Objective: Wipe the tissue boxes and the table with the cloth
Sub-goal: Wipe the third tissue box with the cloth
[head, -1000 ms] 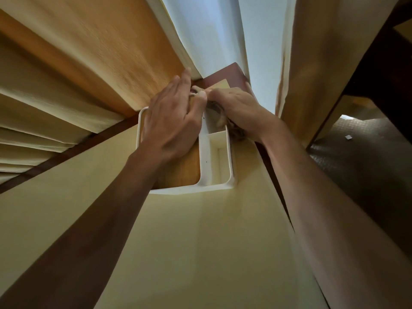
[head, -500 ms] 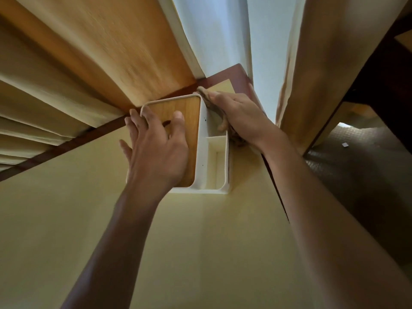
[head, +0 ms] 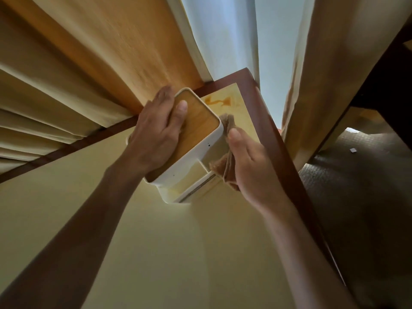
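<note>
A white tissue box (head: 189, 161) with a wooden lid and side compartments stands turned at an angle near the far right corner of the pale yellow table (head: 178, 253). My left hand (head: 158, 132) grips the box across its lid, thumb on the wood, fingers over the far edge. My right hand (head: 249, 168) holds a folded brown cloth (head: 227, 148) against the box's right side, by the compartments. Part of the cloth is hidden under my palm.
The table has a dark wood rim (head: 274, 139). Yellow and cream curtains (head: 78, 63) hang along its far edge, with a bright window gap (head: 234, 36) between them. A carpeted floor (head: 361, 197) lies to the right, below the table edge.
My left hand has turned the box clockwise and tilted it on the table. My right hand with the cloth has slid from the box's far corner down along its right side.
</note>
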Demonstrator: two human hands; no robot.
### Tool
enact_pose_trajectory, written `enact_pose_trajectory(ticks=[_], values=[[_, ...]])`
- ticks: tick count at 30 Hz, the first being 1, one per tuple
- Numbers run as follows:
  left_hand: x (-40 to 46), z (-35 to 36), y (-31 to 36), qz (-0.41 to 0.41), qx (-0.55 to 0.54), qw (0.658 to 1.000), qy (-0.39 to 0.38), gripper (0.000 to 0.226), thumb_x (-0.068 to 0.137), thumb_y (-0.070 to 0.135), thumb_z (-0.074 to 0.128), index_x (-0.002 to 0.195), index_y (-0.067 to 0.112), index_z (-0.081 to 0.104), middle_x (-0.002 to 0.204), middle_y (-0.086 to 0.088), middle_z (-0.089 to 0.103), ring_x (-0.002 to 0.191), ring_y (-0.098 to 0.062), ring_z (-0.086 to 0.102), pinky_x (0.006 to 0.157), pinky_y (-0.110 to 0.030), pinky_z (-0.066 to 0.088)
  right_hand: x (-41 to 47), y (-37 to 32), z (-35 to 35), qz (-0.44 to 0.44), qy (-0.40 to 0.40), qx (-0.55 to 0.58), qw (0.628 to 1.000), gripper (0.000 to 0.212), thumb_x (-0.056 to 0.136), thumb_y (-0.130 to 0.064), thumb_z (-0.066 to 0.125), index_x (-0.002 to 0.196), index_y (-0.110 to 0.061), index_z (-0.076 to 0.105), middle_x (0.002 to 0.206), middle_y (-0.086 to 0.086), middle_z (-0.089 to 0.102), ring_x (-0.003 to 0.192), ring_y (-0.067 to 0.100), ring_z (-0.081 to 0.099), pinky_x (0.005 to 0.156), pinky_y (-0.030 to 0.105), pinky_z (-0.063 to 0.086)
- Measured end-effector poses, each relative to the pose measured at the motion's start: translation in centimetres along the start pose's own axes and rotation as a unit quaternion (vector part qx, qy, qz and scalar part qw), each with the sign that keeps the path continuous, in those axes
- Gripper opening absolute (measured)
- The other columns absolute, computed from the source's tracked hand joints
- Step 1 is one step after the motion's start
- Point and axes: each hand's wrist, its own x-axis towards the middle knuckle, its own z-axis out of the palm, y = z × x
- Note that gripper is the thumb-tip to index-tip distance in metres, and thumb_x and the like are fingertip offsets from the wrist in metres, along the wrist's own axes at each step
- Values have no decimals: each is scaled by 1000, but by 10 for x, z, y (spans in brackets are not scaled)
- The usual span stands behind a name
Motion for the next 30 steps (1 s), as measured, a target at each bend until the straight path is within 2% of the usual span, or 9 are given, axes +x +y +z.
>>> enact_pose_trajectory(ticks=[3, 6, 8, 11, 14, 19, 23, 27, 30], values=[[11, -4, -2, 61, -1, 998, -17, 52, 110, 42, 29, 158, 20, 32, 161, 3, 36, 144, -3, 29, 121, -30, 24, -18, 12, 19, 3, 53, 2, 999, 54, 105, -57, 25, 144, -27, 46, 123, 15, 60, 108, 28, 68, 82, 42, 63], [23, -3, 1, 114, 12, 993, -29, 48, 111, 37, 30, 155, 20, 37, 159, 4, 40, 142, 0, 32, 120, -28, 27, -30, 17, 36, 0, 111, 6, 994, 60, 101, -66, 24, 153, -39, 35, 152, 6, 47, 143, 28, 45, 109, 57, 47], [29, -2, 4, 147, 28, 988, -46, 47, 111, 35, 32, 155, 19, 38, 162, 3, 35, 150, -6, 26, 124, -32, 23, -33, 15, 43, -6, 152, -9, 988, 57, 104, -61, 24, 157, -40, 27, 163, -1, 36, 152, 18, 31, 119, 53, 37], [35, -2, 10, 173, 77, 981, -52, 47, 111, 32, 33, 155, 18, 38, 165, -3, 29, 154, -14, 20, 126, -36, 18, -34, 10, 52, -3, 191, -60, 980, 59, 106, -47, 23, 161, -24, 25, 167, -7, 27, 155, 2, 13, 128, 41, 21], [33, 2, 23, 124, 62, 989, -51, 46, 111, 28, 34, 155, 17, 37, 165, -4, 29, 153, -14, 21, 125, -31, 15, -33, 12, 59, -18, 215, -66, 974, 57, 108, -41, 25, 161, -19, 25, 167, -5, 27, 155, 1, 11, 129, 38, 17], [22, 15, 42, 73, 53, 996, 12, 45, 111, 35, 30, 154, 23, 37, 161, 6, 34, 149, -12, 25, 120, -36, 16, -35, 18, 59, -50, 210, -62, 974, 50, 110, -36, 28, 157, -28, 16, 167, -6, 27, 155, 1, 12, 128, 44, 20], [20, 20, 43, 93, 56, 994, 5, 50, 110, 43, 24, 151, 19, 36, 153, -1, 43, 142, -21, 34, 120, -53, 22, -36, 18, 56, -64, 206, -42, 975, 50, 111, -33, 31, 160, -25, 23, 166, -4, 31, 154, 2, 18, 126, 48, 24], [11, 23, 42, 107, 65, 992, 2, 45, 111, 38, 24, 153, 22, 35, 154, 4, 41, 138, -5, 28, 119, -30, 11, -43, 24, 55, -85, 184, 11, 979, 51, 111, -35, 30, 160, -35, 18, 166, -5, 30, 154, 13, 26, 122, 57, 30], [14, 26, 40, 106, 75, 991, 18, 49, 109, 43, 23, 153, 24, 36, 154, 4, 41, 143, -13, 31, 123, -47, 16, -42, 24, 53, -82, 161, 35, 983, 51, 111, -36, 31, 161, -34, 20, 167, -8, 27, 155, 14, 24, 122, 58, 29]])
